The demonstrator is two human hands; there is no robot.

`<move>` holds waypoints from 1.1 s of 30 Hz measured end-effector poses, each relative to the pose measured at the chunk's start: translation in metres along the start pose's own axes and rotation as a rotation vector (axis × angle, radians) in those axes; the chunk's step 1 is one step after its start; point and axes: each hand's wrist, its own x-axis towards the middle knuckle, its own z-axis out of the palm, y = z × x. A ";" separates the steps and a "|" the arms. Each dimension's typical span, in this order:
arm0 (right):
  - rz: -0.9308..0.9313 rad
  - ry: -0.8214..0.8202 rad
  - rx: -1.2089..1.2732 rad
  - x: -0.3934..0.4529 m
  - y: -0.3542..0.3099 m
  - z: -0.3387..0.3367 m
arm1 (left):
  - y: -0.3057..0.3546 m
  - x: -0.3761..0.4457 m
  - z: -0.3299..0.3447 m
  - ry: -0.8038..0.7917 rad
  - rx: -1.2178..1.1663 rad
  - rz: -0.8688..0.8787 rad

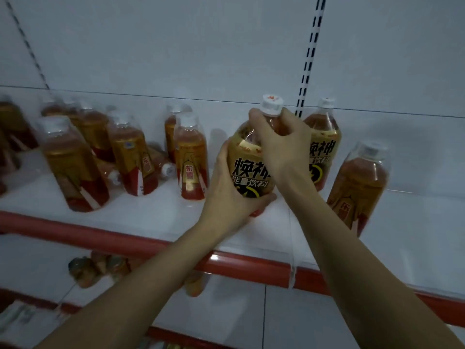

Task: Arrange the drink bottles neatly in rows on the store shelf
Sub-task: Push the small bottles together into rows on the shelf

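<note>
White shelf [156,217], red front edge; open room right of centre. We hold a black-label bottle [251,172] upright near the edge: left hand [231,195] grasping its body, right hand [281,139] its neck. Other bottles [191,159] crowd left; two stand right.

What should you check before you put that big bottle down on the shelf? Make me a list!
1. Left hand grips the big bottle low on its body: ok.
2. Right hand holds its neck: ok.
3. Cap on: ok.
4. Matching bottle behind to line up with: ok.
5. Bare shelf in front: ok.
6. Bottle's base flat on the shelf: cannot tell.
7. Bottles lying down at left: not ok.
</note>
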 end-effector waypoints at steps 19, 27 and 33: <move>0.021 -0.772 0.265 -0.140 -0.095 0.194 | -0.018 -0.174 -0.236 0.333 -0.196 -0.244; 0.050 -1.143 0.202 -0.228 -0.118 0.329 | -0.046 -0.255 -0.393 0.444 -0.181 -0.331; 0.202 -1.048 0.434 -0.301 -0.124 0.426 | -0.058 -0.288 -0.503 0.490 -0.178 -0.379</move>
